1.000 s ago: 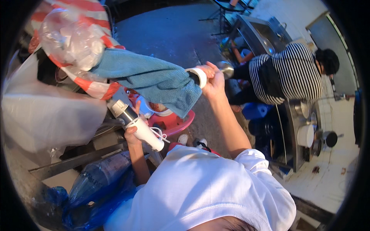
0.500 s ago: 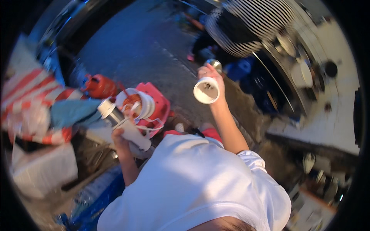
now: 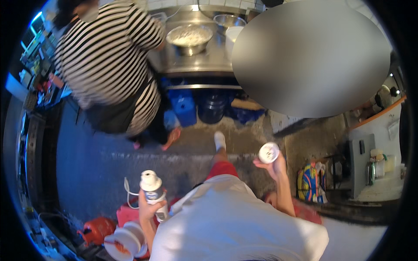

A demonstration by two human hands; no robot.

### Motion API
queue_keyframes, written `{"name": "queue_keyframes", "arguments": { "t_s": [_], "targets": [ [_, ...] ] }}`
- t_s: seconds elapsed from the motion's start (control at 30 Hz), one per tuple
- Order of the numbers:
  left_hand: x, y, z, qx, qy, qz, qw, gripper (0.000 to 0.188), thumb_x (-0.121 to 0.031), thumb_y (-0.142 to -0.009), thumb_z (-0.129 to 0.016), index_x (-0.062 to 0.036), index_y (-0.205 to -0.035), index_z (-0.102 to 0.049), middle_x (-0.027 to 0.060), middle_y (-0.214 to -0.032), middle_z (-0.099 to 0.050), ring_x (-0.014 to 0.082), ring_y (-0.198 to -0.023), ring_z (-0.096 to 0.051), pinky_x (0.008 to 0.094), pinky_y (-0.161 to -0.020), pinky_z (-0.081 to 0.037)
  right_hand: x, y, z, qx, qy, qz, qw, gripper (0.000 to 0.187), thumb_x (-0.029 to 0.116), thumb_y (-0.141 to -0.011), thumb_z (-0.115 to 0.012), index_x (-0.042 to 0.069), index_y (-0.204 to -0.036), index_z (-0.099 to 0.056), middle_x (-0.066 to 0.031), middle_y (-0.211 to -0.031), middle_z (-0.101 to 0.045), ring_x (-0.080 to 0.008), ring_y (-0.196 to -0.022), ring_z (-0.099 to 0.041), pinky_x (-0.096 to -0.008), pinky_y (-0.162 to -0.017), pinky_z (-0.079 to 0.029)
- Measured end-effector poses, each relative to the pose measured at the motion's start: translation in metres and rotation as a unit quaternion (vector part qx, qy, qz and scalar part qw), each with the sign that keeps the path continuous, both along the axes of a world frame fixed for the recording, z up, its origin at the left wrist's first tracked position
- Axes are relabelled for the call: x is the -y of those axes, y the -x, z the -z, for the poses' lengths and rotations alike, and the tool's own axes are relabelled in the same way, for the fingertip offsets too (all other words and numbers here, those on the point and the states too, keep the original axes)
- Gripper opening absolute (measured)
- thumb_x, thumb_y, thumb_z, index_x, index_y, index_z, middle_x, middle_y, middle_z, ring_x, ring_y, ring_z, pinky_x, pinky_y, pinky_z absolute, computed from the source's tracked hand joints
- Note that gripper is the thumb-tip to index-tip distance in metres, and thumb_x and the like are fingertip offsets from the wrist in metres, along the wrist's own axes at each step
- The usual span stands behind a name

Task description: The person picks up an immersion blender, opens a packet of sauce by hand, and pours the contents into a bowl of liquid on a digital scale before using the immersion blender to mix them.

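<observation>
My left hand (image 3: 148, 209) is closed round the white and grey motor body of a hand blender (image 3: 150, 182), held upright at the lower left. A white cord (image 3: 127, 189) loops beside it. My right hand (image 3: 279, 167) grips the detached blender shaft (image 3: 268, 152), apart from the body. Its round white end faces up, showing a dark centre; the rest is hidden beneath. Close below my left hand stand white buckets (image 3: 111, 253) with orange-red contents, by a pink stool (image 3: 125, 215).
A person in a striped shirt (image 3: 117, 56) stands ahead left at a steel counter (image 3: 209, 65). On it sits a metal bowl (image 3: 190, 49) of white stuff. Blue containers (image 3: 183, 108) stand underneath. A red gas cylinder (image 3: 98, 230) is at lower left, a colourful bag (image 3: 311, 185) at right.
I have turned right and now face the counter. The buckets have shifted to the lower left of view. Both hands still hold the blender parts, now lower and farther apart.
</observation>
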State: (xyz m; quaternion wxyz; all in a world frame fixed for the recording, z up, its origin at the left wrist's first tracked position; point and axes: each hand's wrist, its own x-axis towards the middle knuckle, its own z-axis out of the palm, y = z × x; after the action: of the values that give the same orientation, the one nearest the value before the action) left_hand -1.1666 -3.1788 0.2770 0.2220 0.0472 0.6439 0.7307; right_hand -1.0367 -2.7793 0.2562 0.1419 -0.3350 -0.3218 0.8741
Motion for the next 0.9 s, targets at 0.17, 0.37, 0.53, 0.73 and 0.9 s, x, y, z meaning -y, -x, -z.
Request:
{"name": "queue_keyframes", "arguments": {
  "t_s": [0.17, 0.37, 0.53, 0.73, 0.9],
  "targets": [
    [-0.204, 0.100, 0.040, 0.075, 0.052, 0.039, 0.995, 0.066, 0.003, -0.049, -0.072, -0.0034, -0.108, -0.044, 0.0063, -0.092, -0.058, 0.0150, -0.083, -0.056, 0.0280, -0.074, -0.045, -0.153, 0.068, 0.009, 0.004, -0.146, -0.037, 0.989, 0.024, 0.026, -0.081, -0.046, 0.007, -0.094, -0.038, -0.0276, -0.082, -0.058, -0.0349, -0.068, -0.061, -0.0359, -0.053, -0.051],
    [-0.310, 0.161, -0.026, 0.076, 0.008, 0.047, 0.996, 0.053, -0.003, -0.051, -0.067, -0.0033, -0.100, -0.050, 0.0065, -0.086, -0.059, 0.0148, -0.076, -0.057, 0.0261, -0.070, -0.046, -0.284, 0.145, -0.034, 0.167, -0.523, -0.113, 0.828, 0.022, 0.024, -0.087, -0.047, 0.008, -0.101, -0.053, -0.0030, -0.058, -0.056, -0.0095, -0.052, -0.053, -0.0217, -0.047, -0.041],
    [-0.344, 0.191, -0.049, 0.050, -0.058, 0.008, 0.997, 0.060, -0.005, -0.048, -0.068, -0.0030, -0.105, -0.048, 0.0093, -0.090, -0.058, 0.0183, -0.080, -0.058, 0.0295, -0.073, -0.046, -0.343, 0.200, -0.061, 0.232, -0.654, 0.005, 0.720, 0.024, 0.026, -0.085, -0.052, 0.002, -0.080, -0.057, -0.0010, -0.068, -0.056, -0.0103, -0.062, -0.050, -0.0262, -0.055, -0.040],
    [-0.361, 0.249, -0.066, 0.030, -0.176, 0.097, 0.979, 0.070, -0.004, -0.051, -0.069, -0.0042, -0.115, -0.041, 0.0123, -0.092, -0.055, 0.0192, -0.083, -0.055, 0.0292, -0.072, -0.045, -0.302, 0.242, -0.076, 0.141, -0.492, -0.025, 0.859, 0.018, 0.019, -0.082, -0.056, 0.002, -0.079, -0.056, -0.0004, -0.066, -0.052, -0.0074, -0.062, -0.049, -0.0242, -0.055, -0.039],
    [-0.353, 0.284, -0.069, -0.009, -0.182, 0.126, 0.975, 0.062, -0.006, -0.054, -0.071, -0.0025, -0.110, -0.044, 0.0119, -0.092, -0.055, 0.0185, -0.081, -0.055, 0.0295, -0.070, -0.045, -0.215, 0.302, -0.093, 0.029, -0.582, -0.160, 0.797, 0.018, 0.017, -0.078, -0.061, 0.000, -0.082, -0.057, -0.0022, -0.074, -0.058, -0.0092, -0.069, -0.051, -0.0241, -0.062, -0.041]
  ]
}}
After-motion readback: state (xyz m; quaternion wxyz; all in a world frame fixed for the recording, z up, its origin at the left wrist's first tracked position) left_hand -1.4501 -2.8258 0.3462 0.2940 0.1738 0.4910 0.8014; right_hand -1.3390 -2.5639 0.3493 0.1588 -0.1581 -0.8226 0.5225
